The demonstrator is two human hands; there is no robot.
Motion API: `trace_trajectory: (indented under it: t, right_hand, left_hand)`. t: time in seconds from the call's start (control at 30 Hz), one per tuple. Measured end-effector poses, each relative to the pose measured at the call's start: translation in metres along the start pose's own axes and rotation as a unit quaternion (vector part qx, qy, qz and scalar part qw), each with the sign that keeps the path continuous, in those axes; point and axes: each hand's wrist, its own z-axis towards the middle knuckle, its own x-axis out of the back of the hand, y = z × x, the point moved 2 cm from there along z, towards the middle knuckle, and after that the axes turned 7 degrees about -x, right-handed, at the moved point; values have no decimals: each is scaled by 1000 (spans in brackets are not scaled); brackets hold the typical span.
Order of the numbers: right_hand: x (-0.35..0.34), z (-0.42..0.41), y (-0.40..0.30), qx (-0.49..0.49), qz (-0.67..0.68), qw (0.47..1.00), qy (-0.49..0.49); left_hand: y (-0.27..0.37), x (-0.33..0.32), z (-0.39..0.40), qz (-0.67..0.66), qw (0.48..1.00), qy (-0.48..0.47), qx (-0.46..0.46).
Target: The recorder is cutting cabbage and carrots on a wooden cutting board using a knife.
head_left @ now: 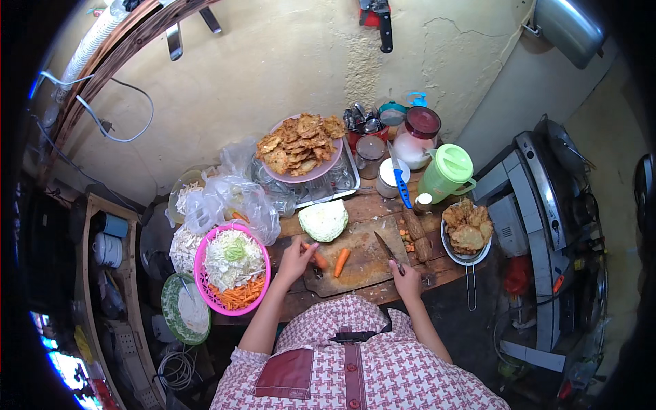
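My left hand (296,260) is at the left edge of a worn wooden cutting board (361,236), its fingers on a piece of carrot (319,258). Another piece of carrot (342,262) lies on the board just right of it. In my right hand (407,279) is a knife (385,247) with a dark blade, held over the board's right side, blade pointing up and left. A cut cabbage (323,220) rests at the board's upper left edge. Left of my left hand, a pink basket (267,271) holds shredded cabbage (228,261) and carrot strips (239,294).
Fried fritters (302,143) fill a plate beyond the board; more lie in a strainer (488,249) at right. A blue-handled knife (402,187) rests on a jar near a green pitcher (447,169). Plastic bags (236,197) and a green bowl (166,302) are at left, a stove (546,195) far right.
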Motion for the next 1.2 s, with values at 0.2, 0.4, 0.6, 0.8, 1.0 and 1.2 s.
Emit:
trace_trajectory:
  t: [0.2,0.4,0.6,0.8,1.0,1.2]
  right_hand:
    - [4,-5,3,17,25,1000,1]
    - [-7,-8,23,67,32,997,-8]
    - [-6,-23,30,102,-12,993,-57]
    - [0,-23,29,127,-69,986,-80]
    - [2,-19,28,161,-92,980,-72]
    - [6,-31,24,179,-82,978,-65]
  left_hand:
    - [14,-82,-14,-521,842,25,133]
    - [12,-144,-39,-270,961,25,-60]
    - [41,-132,-47,79,977,45,-193]
    - [53,-152,-44,94,937,103,-322]
    - [37,-167,-41,61,930,143,-334]
    - [33,-171,-41,79,915,166,-360]
